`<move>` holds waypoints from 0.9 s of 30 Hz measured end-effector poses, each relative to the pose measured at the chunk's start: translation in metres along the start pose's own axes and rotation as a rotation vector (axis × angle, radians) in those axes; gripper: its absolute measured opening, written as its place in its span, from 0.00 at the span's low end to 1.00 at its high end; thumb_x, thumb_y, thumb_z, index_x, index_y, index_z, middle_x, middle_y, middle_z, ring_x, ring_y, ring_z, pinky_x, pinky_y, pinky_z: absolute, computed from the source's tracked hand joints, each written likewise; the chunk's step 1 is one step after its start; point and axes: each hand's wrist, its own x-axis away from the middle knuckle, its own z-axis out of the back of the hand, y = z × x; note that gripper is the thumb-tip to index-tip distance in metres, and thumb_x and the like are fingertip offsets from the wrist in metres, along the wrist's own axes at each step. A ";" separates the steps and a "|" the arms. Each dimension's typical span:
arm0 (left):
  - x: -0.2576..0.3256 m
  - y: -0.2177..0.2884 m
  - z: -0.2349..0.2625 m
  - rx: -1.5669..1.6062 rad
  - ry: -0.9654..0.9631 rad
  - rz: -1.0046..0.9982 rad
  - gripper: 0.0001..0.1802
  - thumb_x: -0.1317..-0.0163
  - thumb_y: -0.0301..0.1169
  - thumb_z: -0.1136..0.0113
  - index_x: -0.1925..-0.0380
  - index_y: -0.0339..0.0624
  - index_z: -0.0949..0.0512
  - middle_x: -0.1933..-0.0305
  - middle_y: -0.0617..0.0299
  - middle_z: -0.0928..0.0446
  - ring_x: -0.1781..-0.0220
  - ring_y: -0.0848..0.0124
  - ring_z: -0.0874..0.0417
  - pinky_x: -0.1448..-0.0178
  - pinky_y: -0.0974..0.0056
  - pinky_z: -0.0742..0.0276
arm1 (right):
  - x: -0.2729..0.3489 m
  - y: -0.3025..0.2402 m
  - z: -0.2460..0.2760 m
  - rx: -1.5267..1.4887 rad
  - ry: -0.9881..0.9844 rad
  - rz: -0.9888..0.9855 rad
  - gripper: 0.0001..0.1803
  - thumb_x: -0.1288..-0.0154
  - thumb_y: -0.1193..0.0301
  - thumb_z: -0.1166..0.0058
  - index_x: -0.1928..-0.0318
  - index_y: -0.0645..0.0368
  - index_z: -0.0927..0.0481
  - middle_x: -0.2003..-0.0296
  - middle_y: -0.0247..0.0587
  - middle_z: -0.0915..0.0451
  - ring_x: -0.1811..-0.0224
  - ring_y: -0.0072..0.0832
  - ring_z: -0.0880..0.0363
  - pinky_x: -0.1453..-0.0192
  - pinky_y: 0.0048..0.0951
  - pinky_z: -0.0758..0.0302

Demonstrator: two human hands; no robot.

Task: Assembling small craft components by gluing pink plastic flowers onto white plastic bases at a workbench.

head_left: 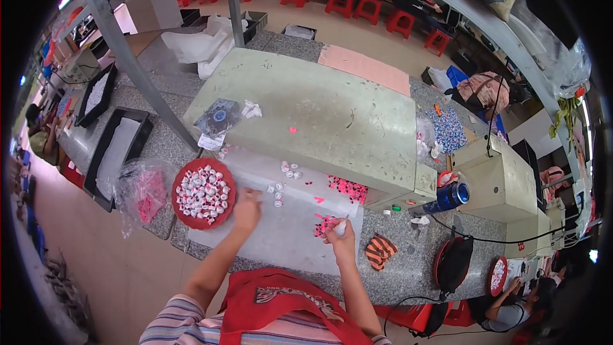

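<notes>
My left hand (247,209) rests on a white sheet (281,230) right beside a round red tray (181,211) filled with several small white and pink pieces; its fingers look closed, and I cannot see anything in them. My right hand (340,233) holds a small white piece (341,224) just next to a pile of pink pieces (324,223) on the sheet. A few loose white pieces (287,169) lie farther up the sheet. More pink pieces (348,187) sit at the edge of the green machine top.
A large pale green machine top (306,115) fills the middle. Black trays (118,147) and a clear bag of pink pieces (143,191) lie left. A striped cloth (380,250), blue cup (450,197) and black bag (452,262) sit right. Another person (517,297) works with a red tray (497,275) at lower right.
</notes>
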 end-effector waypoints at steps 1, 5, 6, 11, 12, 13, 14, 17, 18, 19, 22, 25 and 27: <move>0.006 0.010 -0.023 0.040 -0.084 -0.049 0.17 0.57 0.25 0.40 0.62 0.46 0.27 0.60 0.55 0.32 0.61 0.56 0.26 0.64 0.56 0.25 | 0.002 -0.003 -0.004 -0.030 -0.031 0.009 0.11 0.47 0.80 0.52 0.63 0.59 0.35 0.70 0.36 0.29 0.73 0.25 0.23 0.74 0.23 0.27; 0.008 0.007 -0.074 0.020 -0.170 -0.001 0.16 0.56 0.25 0.39 0.64 0.46 0.26 0.63 0.56 0.29 0.63 0.59 0.24 0.64 0.59 0.25 | 0.016 -0.011 -0.011 -0.055 -0.067 0.101 0.14 0.47 0.83 0.54 0.59 0.60 0.37 0.70 0.37 0.29 0.69 0.29 0.23 0.68 0.25 0.25; 0.009 0.004 -0.077 0.020 -0.164 0.000 0.16 0.56 0.25 0.39 0.64 0.46 0.26 0.63 0.56 0.29 0.63 0.59 0.24 0.64 0.59 0.25 | 0.022 -0.016 -0.011 -0.054 -0.071 0.106 0.14 0.47 0.83 0.54 0.59 0.60 0.37 0.70 0.37 0.29 0.69 0.29 0.23 0.68 0.25 0.25; -0.022 0.114 0.055 1.685 -0.505 0.510 0.14 0.45 0.22 0.47 0.57 0.36 0.27 0.61 0.55 0.24 0.60 0.64 0.21 0.55 0.67 0.24 | 0.055 -0.073 -0.003 -0.096 -0.020 0.378 0.16 0.49 0.87 0.50 0.59 0.63 0.36 0.64 0.41 0.27 0.65 0.28 0.24 0.60 0.27 0.25; -0.023 0.136 0.090 1.873 -0.557 0.521 0.13 0.44 0.20 0.49 0.57 0.35 0.27 0.61 0.55 0.25 0.59 0.64 0.21 0.53 0.66 0.24 | 0.064 -0.091 -0.007 -0.100 -0.021 0.388 0.16 0.49 0.87 0.50 0.59 0.63 0.36 0.64 0.41 0.27 0.65 0.28 0.24 0.60 0.27 0.25; -0.019 0.148 0.115 1.871 -0.549 0.508 0.13 0.44 0.20 0.49 0.57 0.35 0.27 0.61 0.55 0.25 0.59 0.64 0.21 0.53 0.66 0.24 | 0.074 -0.109 -0.013 -0.154 -0.029 0.399 0.16 0.49 0.86 0.51 0.58 0.64 0.36 0.64 0.43 0.26 0.66 0.29 0.23 0.62 0.26 0.24; -0.014 0.157 0.131 1.842 -0.533 0.395 0.14 0.45 0.19 0.49 0.57 0.34 0.27 0.60 0.55 0.25 0.57 0.65 0.22 0.53 0.67 0.24 | 0.084 -0.126 -0.016 -0.204 -0.029 0.410 0.17 0.49 0.85 0.52 0.57 0.65 0.36 0.64 0.46 0.25 0.67 0.30 0.22 0.65 0.25 0.23; 0.000 0.182 0.165 1.729 -0.457 0.170 0.15 0.48 0.15 0.47 0.58 0.33 0.28 0.59 0.54 0.26 0.55 0.65 0.24 0.51 0.67 0.25 | 0.111 -0.145 -0.020 -0.051 0.124 0.562 0.15 0.52 0.80 0.49 0.60 0.67 0.31 0.68 0.43 0.26 0.72 0.25 0.24 0.69 0.20 0.27; 0.003 0.187 0.171 1.646 -0.401 0.072 0.16 0.50 0.13 0.47 0.58 0.32 0.27 0.58 0.53 0.27 0.54 0.65 0.24 0.51 0.67 0.25 | 0.118 -0.147 -0.019 0.080 0.211 0.694 0.14 0.53 0.78 0.49 0.62 0.67 0.30 0.69 0.42 0.26 0.74 0.24 0.26 0.69 0.19 0.29; 0.004 0.190 0.174 1.644 -0.405 0.068 0.16 0.50 0.13 0.47 0.58 0.32 0.27 0.58 0.53 0.27 0.54 0.65 0.24 0.51 0.67 0.25 | 0.127 -0.158 -0.028 0.075 0.289 0.810 0.14 0.56 0.76 0.48 0.65 0.67 0.28 0.70 0.40 0.27 0.76 0.24 0.28 0.69 0.19 0.31; 0.010 0.197 0.177 1.562 -0.314 -0.054 0.19 0.53 0.10 0.45 0.59 0.30 0.28 0.56 0.52 0.28 0.55 0.65 0.24 0.50 0.66 0.25 | 0.139 -0.157 -0.018 0.396 0.325 1.137 0.15 0.56 0.76 0.42 0.64 0.66 0.27 0.73 0.44 0.23 0.77 0.27 0.23 0.71 0.23 0.27; 0.015 0.201 0.181 1.525 -0.239 -0.120 0.19 0.53 0.10 0.45 0.58 0.28 0.30 0.55 0.51 0.30 0.54 0.65 0.24 0.49 0.65 0.25 | 0.143 -0.159 -0.019 0.447 0.289 1.216 0.15 0.58 0.76 0.41 0.66 0.66 0.27 0.80 0.42 0.24 0.84 0.29 0.26 0.78 0.23 0.29; 0.018 0.204 0.185 1.552 -0.248 -0.051 0.18 0.53 0.10 0.46 0.58 0.27 0.30 0.55 0.51 0.31 0.54 0.65 0.25 0.49 0.64 0.25 | 0.144 -0.157 -0.019 0.475 0.283 1.243 0.15 0.58 0.76 0.41 0.66 0.65 0.27 0.81 0.42 0.25 0.85 0.29 0.27 0.80 0.23 0.30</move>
